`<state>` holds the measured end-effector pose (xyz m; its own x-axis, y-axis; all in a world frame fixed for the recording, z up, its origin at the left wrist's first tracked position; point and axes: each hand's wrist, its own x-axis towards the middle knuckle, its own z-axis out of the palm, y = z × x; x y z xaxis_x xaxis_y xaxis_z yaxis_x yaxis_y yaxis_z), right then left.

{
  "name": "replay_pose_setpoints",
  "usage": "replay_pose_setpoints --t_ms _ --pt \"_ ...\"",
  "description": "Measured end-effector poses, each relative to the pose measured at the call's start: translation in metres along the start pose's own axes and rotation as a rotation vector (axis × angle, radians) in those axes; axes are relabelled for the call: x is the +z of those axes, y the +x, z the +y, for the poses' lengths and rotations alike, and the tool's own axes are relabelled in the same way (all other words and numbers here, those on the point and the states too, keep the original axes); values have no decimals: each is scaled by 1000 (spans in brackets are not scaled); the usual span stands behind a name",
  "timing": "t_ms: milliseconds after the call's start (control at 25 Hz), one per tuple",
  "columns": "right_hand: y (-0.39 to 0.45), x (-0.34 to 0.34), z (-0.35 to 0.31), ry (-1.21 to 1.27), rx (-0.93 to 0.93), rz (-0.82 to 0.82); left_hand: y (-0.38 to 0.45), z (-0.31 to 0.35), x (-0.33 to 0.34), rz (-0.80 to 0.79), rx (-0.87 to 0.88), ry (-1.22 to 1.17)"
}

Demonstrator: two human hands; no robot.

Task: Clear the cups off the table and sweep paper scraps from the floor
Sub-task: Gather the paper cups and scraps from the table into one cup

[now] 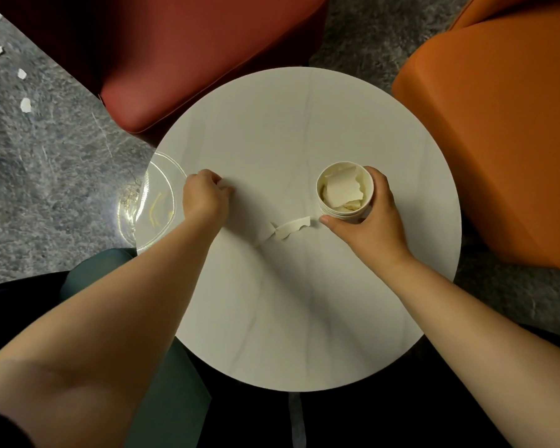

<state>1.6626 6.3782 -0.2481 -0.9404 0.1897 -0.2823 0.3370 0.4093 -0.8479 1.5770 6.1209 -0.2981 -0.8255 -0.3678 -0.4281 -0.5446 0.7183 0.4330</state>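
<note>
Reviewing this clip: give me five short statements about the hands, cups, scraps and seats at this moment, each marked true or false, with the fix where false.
1. The right hand grips the stack of paper cups. True.
2. The top cup is empty. False: torn paper pieces lie inside it.
3. Two paper scraps lie on the round white table between the hands. True.
4. The left hand lies flat with straight fingers. False: its fingers are curled against the tabletop, near the clear plastic lid at the table's edge.
5. The floor is free of scraps. False: several white floor scraps lie at upper left, beside the red seat.
</note>
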Motion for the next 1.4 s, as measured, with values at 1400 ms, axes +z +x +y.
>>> replay_pose_setpoints --t_ms 1400 --pt "-4 -6 8 18 0 -18 -81 4 24 -153 176 -144"
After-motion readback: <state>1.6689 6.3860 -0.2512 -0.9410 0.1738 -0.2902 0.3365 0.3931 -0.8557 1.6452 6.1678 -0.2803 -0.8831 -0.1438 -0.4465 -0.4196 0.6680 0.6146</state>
